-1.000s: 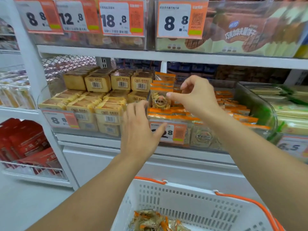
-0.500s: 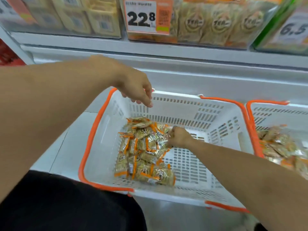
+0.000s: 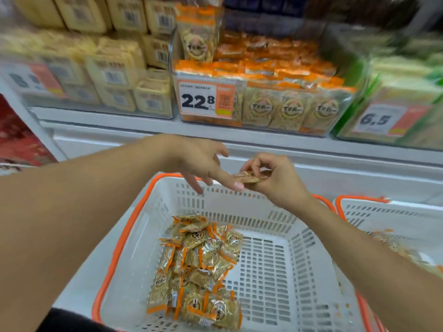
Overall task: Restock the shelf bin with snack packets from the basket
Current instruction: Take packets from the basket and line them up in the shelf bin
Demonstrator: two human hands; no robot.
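Packets (image 3: 196, 267) heaped in basket (image 3: 282, 271)

Bright, even store lighting is falling from above, casting almost no shadows. Motion blur is smearing the upper corners, and wide-angle distortion is bending the white metal shelf edge (image 3: 263, 137).

A shop aisle: price tags (image 3: 206, 99) front clear shelf bins (image 3: 263, 104) of packaged snacks, with a shopping basket (image 3: 275, 236) below.

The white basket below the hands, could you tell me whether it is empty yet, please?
Not empty: the basket holds a heap of snack packets at its left side, and much bare floor shows.
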